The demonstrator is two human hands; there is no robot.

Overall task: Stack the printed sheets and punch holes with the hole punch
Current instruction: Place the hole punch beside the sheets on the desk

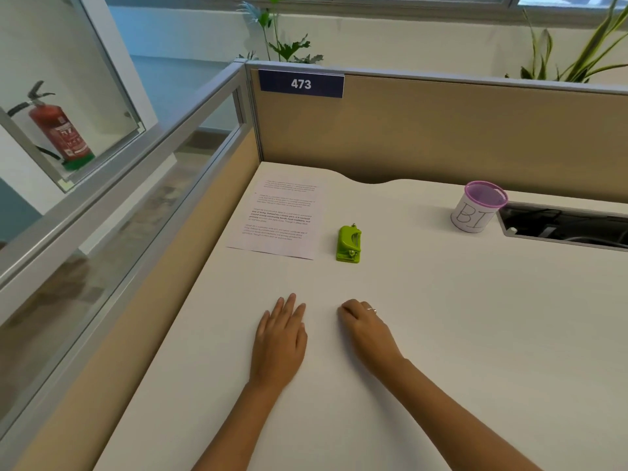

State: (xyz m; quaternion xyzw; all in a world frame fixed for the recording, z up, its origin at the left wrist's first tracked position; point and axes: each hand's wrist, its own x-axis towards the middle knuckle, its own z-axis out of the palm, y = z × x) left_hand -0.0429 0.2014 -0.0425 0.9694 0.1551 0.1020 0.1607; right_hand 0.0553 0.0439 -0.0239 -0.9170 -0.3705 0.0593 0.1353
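Observation:
Printed sheets [278, 219] lie flat at the far left of the white desk [441, 317], close to the left partition. A small green hole punch [349, 244] stands just to their right, apart from them. My left hand [280, 338] rests flat on the desk, palm down, fingers slightly spread, well in front of the sheets. To its right, my right hand [367, 329] rests on the desk with fingers curled under and a ring on one finger. Neither hand holds anything or touches the paper or the punch.
A white cup with a purple rim [479, 207], marked "BI", stands at the back right beside a dark cable opening [564, 226]. Tan partitions [441, 130] close off the back and left, with a "473" sign [301, 83].

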